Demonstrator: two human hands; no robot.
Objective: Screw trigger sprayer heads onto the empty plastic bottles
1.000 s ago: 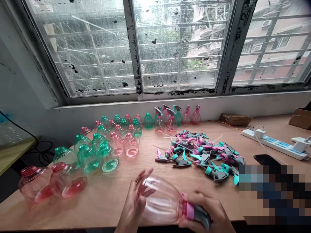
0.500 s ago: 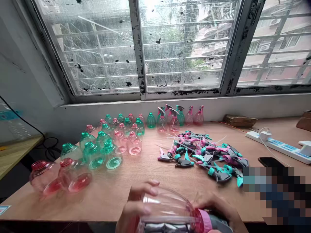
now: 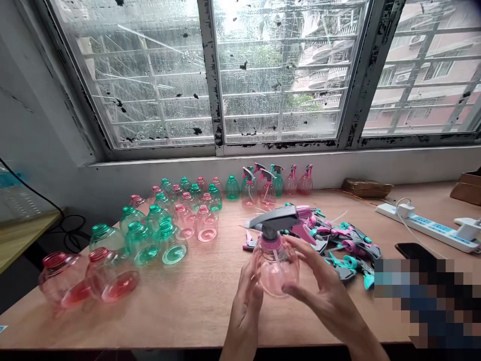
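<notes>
Pink spray bottle (image 3: 277, 272) being gripped by left hand (image 3: 244, 308) and right hand (image 3: 327, 293), left fingertips seemingly hidden behind it, sprayer pile (image 3: 350, 245) partly blocked

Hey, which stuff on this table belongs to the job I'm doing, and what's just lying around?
Seems part of the job:
- pink spray bottle between your left hand and right hand
- heap of spray tops
- topless bottles
- bottles with tops on, near the wall

Probably just lying about:
- power strip
- phone
- brown packet
- cardboard box
</notes>
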